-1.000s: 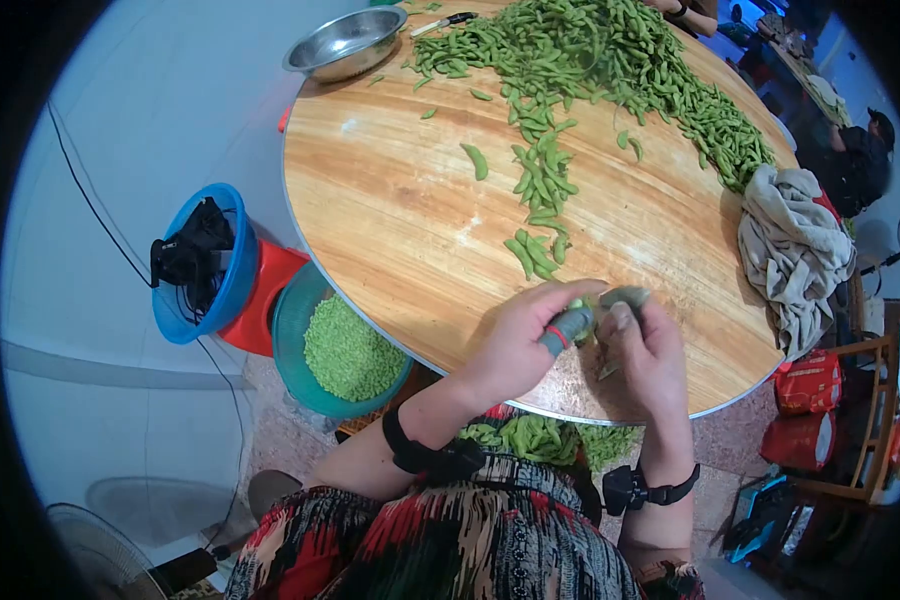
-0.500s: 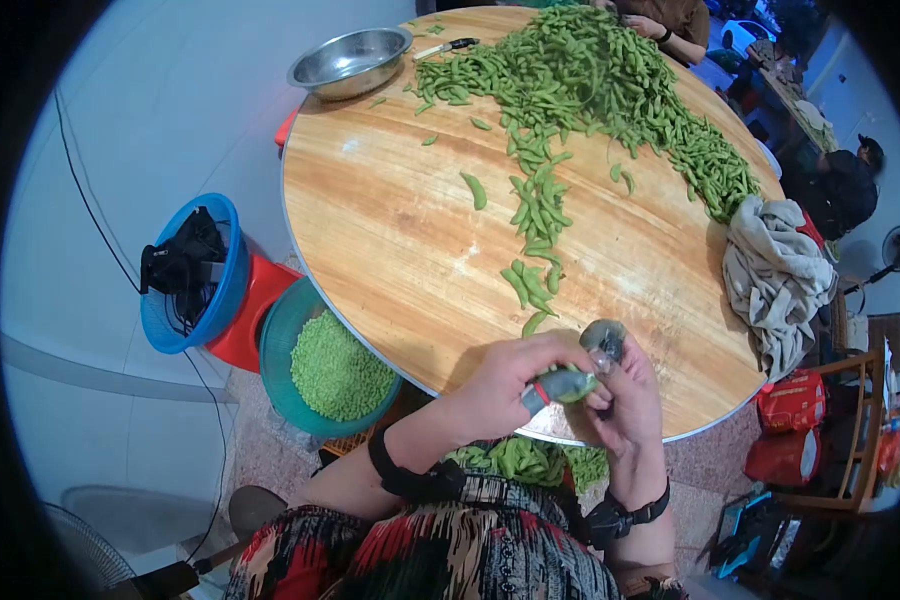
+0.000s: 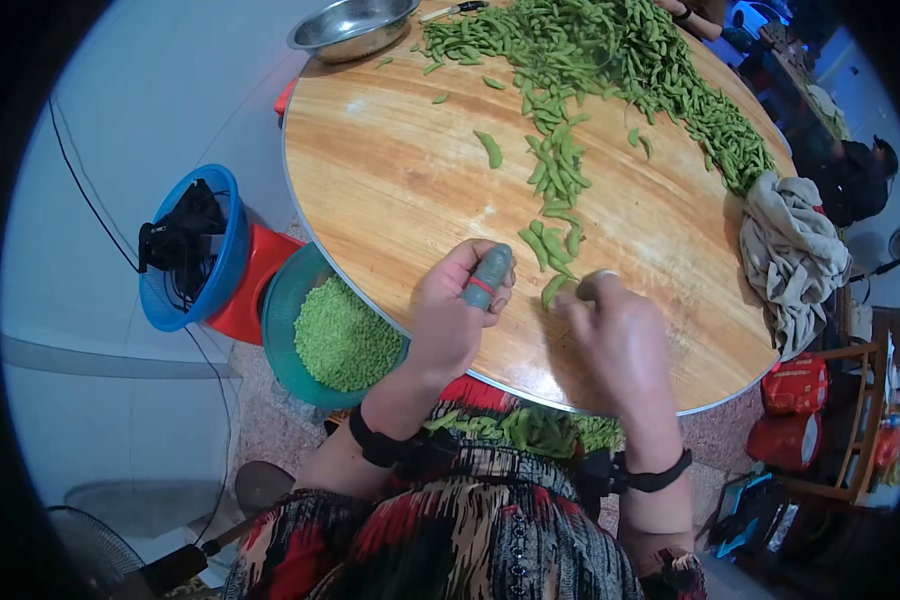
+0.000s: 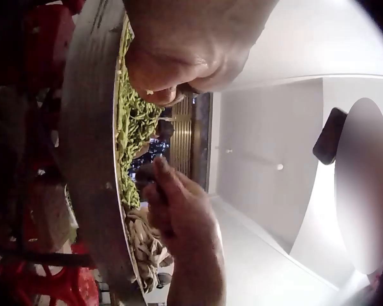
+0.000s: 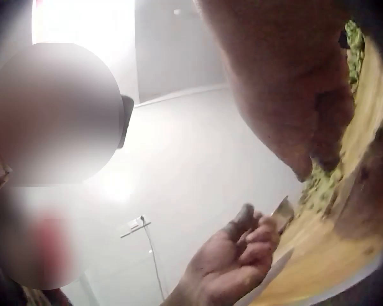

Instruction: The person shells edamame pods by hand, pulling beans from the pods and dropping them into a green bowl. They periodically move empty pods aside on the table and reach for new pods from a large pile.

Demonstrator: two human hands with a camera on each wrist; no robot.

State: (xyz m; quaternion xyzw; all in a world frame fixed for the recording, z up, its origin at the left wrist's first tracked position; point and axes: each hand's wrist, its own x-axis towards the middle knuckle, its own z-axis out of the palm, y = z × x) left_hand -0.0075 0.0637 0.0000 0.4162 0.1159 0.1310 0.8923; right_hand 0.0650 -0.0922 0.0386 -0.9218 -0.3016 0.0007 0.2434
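Observation:
My right hand [image 3: 620,335] reaches down to the tabletop, its thumb and fingertips pinching the near end of a green edamame pod [image 3: 552,291]. That pod lies at the close end of a line of pods [image 3: 555,170]. To the left, my left hand [image 3: 458,300] is held over the table edge with its fingers curled in. A grey cover with a red band sits on its thumb [image 3: 488,275]. In the right wrist view the left hand [image 5: 233,261] shows bent fingers and no pod; the inside of its palm is partly hidden.
A large heap of edamame pods [image 3: 610,60] covers the far side of the round wooden table [image 3: 390,170]. A metal bowl [image 3: 355,30] stands far left, a grey cloth [image 3: 795,255] at right. Below the left edge is a green basin [image 3: 282,330] of shelled beans [image 3: 345,335].
My hands were together working over the near edge; they have parted. The left moved up and left, while the right went forward to the closest pod. The head view shifted slightly.

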